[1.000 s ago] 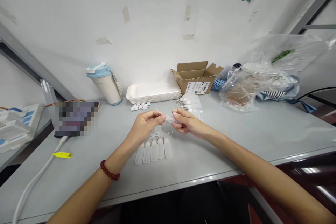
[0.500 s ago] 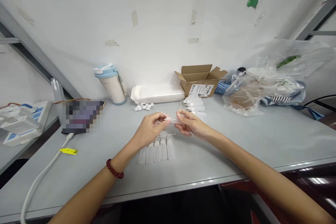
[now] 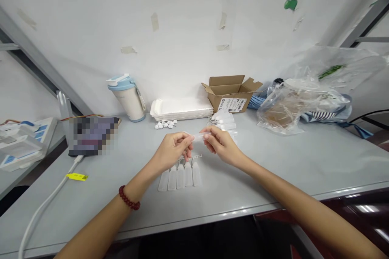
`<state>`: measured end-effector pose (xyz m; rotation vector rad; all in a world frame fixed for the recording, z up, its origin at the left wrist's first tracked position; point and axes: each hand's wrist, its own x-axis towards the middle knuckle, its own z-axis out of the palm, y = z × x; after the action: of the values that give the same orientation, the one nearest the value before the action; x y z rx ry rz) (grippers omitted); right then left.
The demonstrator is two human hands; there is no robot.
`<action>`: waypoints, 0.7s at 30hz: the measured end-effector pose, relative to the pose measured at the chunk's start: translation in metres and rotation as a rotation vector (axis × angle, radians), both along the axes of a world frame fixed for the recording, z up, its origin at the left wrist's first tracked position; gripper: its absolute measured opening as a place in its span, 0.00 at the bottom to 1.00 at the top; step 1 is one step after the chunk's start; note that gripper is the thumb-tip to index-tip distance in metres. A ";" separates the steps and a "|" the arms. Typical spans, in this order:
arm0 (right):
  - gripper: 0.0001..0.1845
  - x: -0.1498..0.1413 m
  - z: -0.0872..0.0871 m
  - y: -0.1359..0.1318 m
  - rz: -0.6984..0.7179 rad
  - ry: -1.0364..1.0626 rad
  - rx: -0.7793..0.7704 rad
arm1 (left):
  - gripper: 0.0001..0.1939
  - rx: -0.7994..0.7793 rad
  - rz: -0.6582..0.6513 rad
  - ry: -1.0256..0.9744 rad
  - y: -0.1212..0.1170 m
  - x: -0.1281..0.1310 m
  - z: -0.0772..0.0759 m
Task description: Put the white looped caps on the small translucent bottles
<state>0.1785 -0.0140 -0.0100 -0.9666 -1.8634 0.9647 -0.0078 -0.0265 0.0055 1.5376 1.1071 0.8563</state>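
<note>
Between my hands, above the table, a small translucent plastic bottle (image 3: 199, 136) lies nearly level. My left hand (image 3: 174, 149) pinches its left end, the fingers hiding that end. Thumb and fingers of my right hand (image 3: 221, 144) close on its right end. Just below my hands, several similar bottles (image 3: 180, 177) lie side by side in a row, thin white strings or straps at their necks. Behind my right hand is a group of more such bottles (image 3: 224, 119), partly covered. Several small white caps (image 3: 165, 124) sit in a heap beyond my left hand.
At the back stand a stack of white trays or envelopes (image 3: 184, 109) and an open cardboard box (image 3: 227, 99). A blue-lidded tumbler (image 3: 129, 101) is left of them. A phone (image 3: 94, 135) with a white cable (image 3: 50, 198) lies left; a clear plastic bag (image 3: 291, 107) rests right.
My right fingers have shifted along the bottle and closed further round its right end. My left hand has turned slightly and still grips the other end. The view has moved a little.
</note>
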 end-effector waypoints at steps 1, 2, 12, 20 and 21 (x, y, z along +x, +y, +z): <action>0.12 0.000 0.001 0.000 -0.006 0.017 -0.037 | 0.16 0.066 0.000 0.046 -0.001 0.001 0.000; 0.13 0.000 0.002 0.000 -0.012 0.033 -0.076 | 0.15 0.134 0.004 0.098 -0.002 0.001 -0.001; 0.15 0.000 0.006 -0.003 -0.031 0.039 -0.070 | 0.22 0.008 -0.062 0.009 -0.002 0.005 0.000; 0.15 -0.001 0.008 -0.002 -0.156 -0.047 -0.032 | 0.18 0.116 -0.012 0.003 0.001 0.008 -0.007; 0.15 -0.001 0.009 -0.003 -0.153 -0.045 -0.032 | 0.20 0.070 -0.023 -0.021 0.003 0.008 -0.008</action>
<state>0.1771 -0.0168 -0.0008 -1.1412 -1.7862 0.8891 0.0005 -0.0237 -0.0021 1.5923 1.0524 0.9022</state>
